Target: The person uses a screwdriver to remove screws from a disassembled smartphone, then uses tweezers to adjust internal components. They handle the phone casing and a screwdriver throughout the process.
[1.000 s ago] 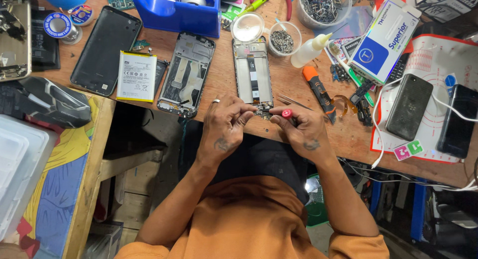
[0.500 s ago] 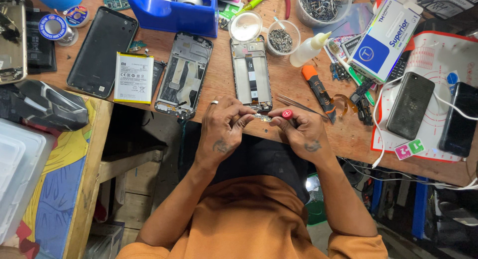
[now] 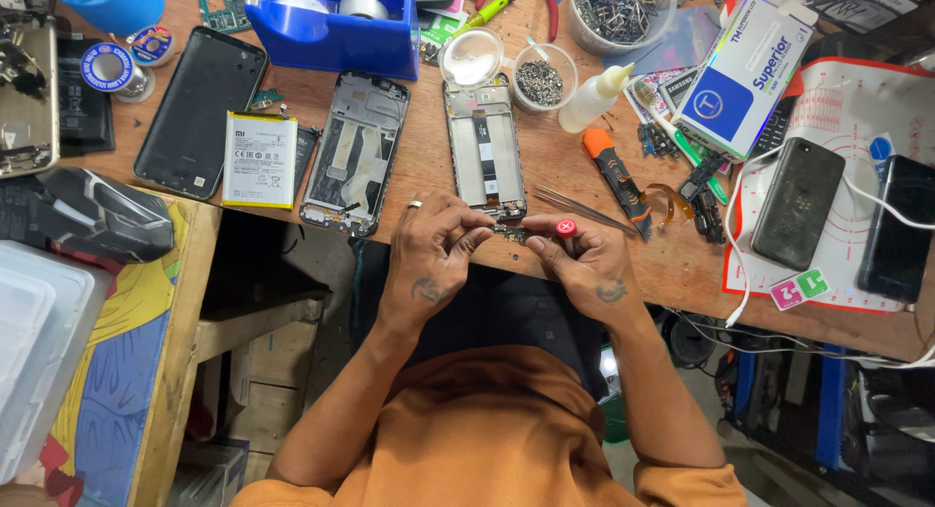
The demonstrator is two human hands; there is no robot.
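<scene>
Flanking the hands (image 3: 511, 244): tweezers (image 3: 582, 208), phone frame (image 3: 484, 147).

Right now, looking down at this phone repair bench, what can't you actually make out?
Head view only:
- The small dark part pinched between left hand and right hand: too small, mostly covered by fingers.
- The red-capped tool: its tip is hidden behind the right thumb.
- The metal bits in the clear tub: too fine, cut by the top edge.
- The dark phone: cropped at the right edge.
</scene>
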